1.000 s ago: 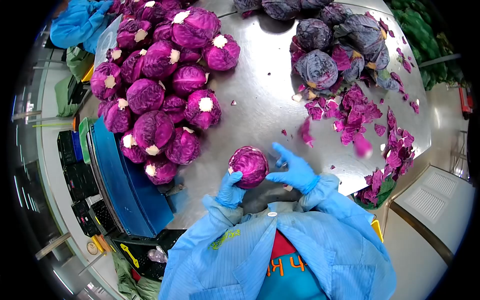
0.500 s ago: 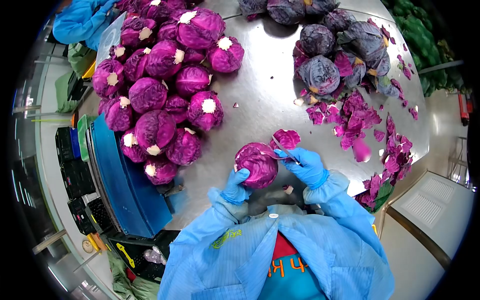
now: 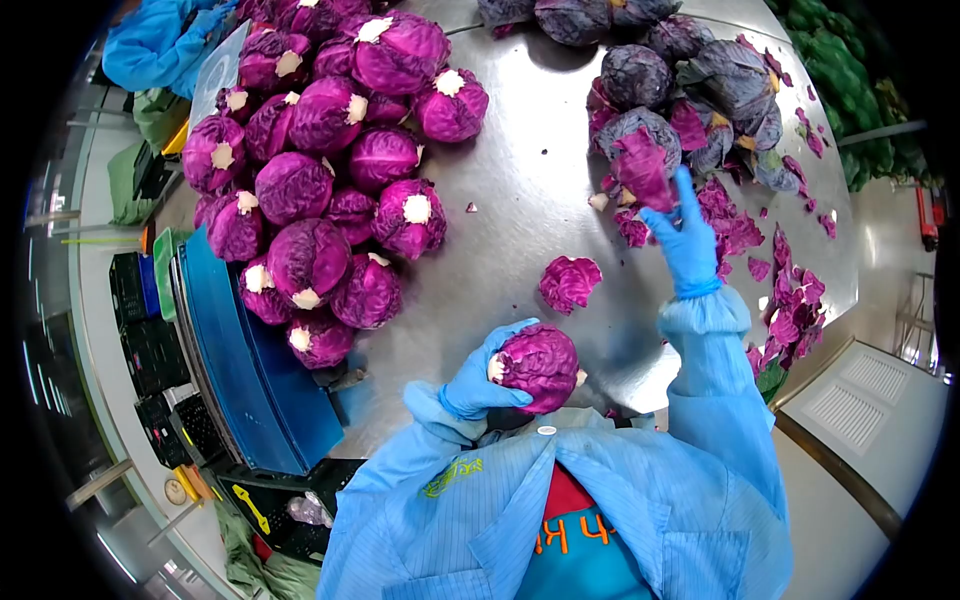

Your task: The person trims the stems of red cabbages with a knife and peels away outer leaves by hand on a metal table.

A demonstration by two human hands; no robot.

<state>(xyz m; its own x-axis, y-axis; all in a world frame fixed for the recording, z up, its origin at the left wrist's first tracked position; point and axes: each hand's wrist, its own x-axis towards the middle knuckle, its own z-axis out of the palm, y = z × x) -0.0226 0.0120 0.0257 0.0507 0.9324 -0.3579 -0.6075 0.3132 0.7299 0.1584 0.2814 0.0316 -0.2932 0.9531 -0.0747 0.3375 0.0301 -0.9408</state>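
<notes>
My left hand [image 3: 478, 380], in a blue glove, grips a peeled purple cabbage [image 3: 541, 368] from its left side, close to my jacket. The stretched-out right hand [image 3: 686, 243] is gloved too, its fingers spread near the dark cabbages. Just beyond its fingertips is a purple leaf [image 3: 643, 165], blurred, in front of a dark unpeeled cabbage [image 3: 620, 130]; no contact with the fingers is clear. Between the hands, one loose leaf [image 3: 570, 284] lies on the metal table [image 3: 500, 230]. No knife can be made out now.
Peeled cabbages [image 3: 309, 262] with white cut stems are piled at the left. Dark cabbages [image 3: 727, 80] and torn leaves [image 3: 790, 310] lie at the right. A blue panel [image 3: 240, 350] borders the left edge. Another person's blue sleeve [image 3: 150, 45] shows top left.
My right hand has moved up and right, away from the cabbage, and its fingers have opened. A leaf now lies loose on the table. The left hand has turned the cabbage and brought it lower.
</notes>
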